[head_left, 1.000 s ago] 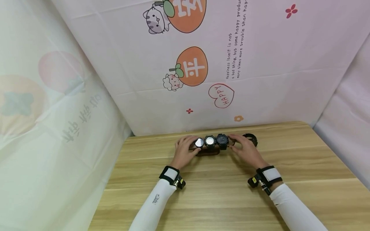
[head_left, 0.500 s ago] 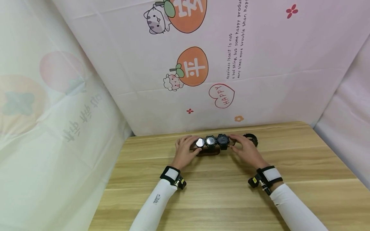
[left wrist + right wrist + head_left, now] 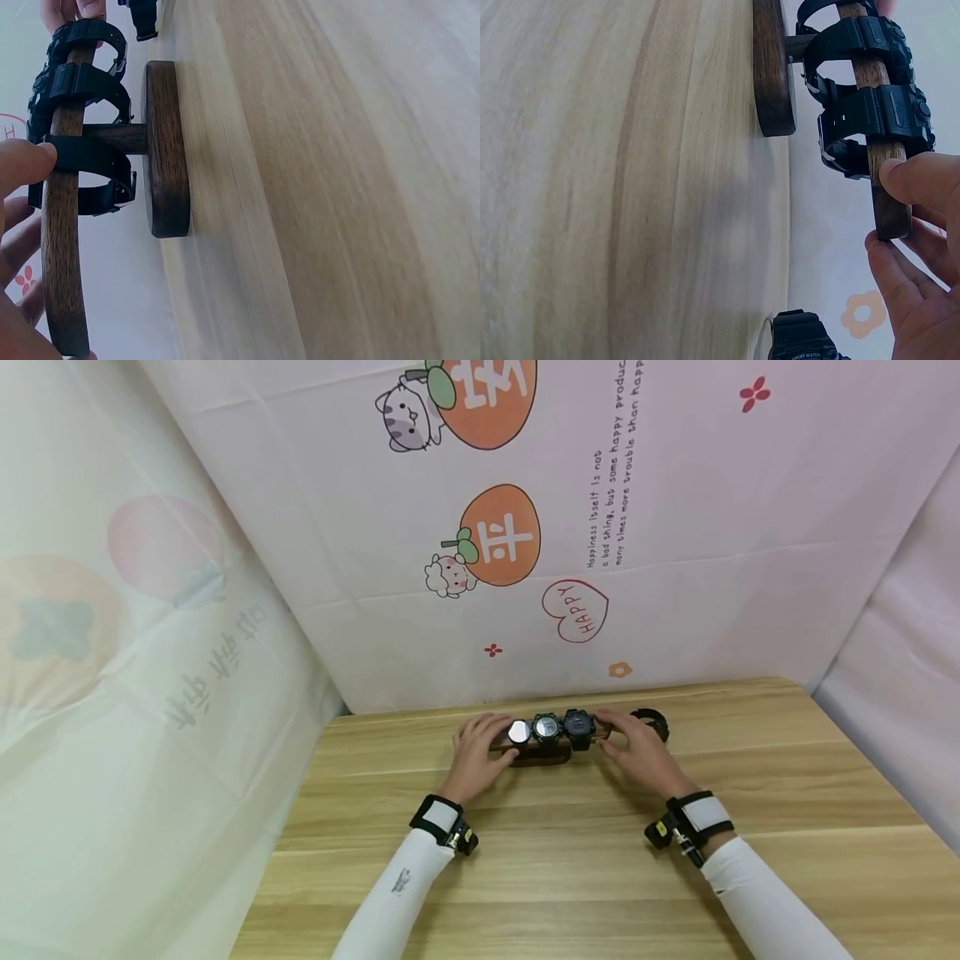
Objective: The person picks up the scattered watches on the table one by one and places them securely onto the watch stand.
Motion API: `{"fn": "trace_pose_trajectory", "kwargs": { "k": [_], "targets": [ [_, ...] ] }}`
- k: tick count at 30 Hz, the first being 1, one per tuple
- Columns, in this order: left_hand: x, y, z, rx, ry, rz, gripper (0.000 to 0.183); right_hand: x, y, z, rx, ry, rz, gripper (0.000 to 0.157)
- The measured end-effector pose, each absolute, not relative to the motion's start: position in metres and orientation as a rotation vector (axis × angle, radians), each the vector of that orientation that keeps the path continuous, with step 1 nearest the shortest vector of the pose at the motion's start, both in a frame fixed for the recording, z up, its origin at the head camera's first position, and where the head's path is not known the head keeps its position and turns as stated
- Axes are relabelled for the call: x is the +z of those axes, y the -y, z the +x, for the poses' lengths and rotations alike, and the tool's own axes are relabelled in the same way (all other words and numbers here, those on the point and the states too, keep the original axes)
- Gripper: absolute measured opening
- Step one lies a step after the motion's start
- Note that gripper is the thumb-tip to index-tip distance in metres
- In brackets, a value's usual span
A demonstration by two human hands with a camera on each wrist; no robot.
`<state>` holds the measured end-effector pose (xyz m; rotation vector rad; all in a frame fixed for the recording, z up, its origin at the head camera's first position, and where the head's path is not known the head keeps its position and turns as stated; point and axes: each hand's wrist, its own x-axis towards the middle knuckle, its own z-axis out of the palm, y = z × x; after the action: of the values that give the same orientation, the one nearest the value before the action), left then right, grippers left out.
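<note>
Broad tabletop [image 3: 562, 860], watch stand [image 3: 166, 150] near back edge [image 3: 712, 686]

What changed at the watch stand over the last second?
Little: the left-hand grip eased slightly left and back toward the person, its thumb lower. Nothing visibly taken hold of or let go. Unchanged: right-hand grip on the watch stand, three watches on its bar, loose watch on the right.

Printed cloth [image 3: 690, 602] behind wooden table [image 3: 555, 877]
</note>
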<state>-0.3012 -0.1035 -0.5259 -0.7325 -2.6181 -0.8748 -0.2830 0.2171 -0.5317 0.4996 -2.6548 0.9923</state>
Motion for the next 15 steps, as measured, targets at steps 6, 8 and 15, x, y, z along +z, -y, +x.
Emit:
{"fn": "trace_pose_trajectory", "kwargs": {
  "k": [6, 8, 15],
  "targets": [
    [-0.527, 0.111, -0.295, -0.871, 2.614, -0.729, 0.057, -0.531, -0.218, -0.281, 0.983, 2.649, 0.528, 0.055],
    [-0.527, 0.114, -0.293, -0.879, 2.599, -0.742, 0.055, -0.531, -0.22, -0.28, 0.986, 2.637, 0.536, 0.056],
    [-0.526, 0.125, -0.284, -0.9, 2.502, -0.782, 0.052, -0.533, -0.236, -0.276, 0.963, 2.587, 0.544, 0.052]
  ]
}}
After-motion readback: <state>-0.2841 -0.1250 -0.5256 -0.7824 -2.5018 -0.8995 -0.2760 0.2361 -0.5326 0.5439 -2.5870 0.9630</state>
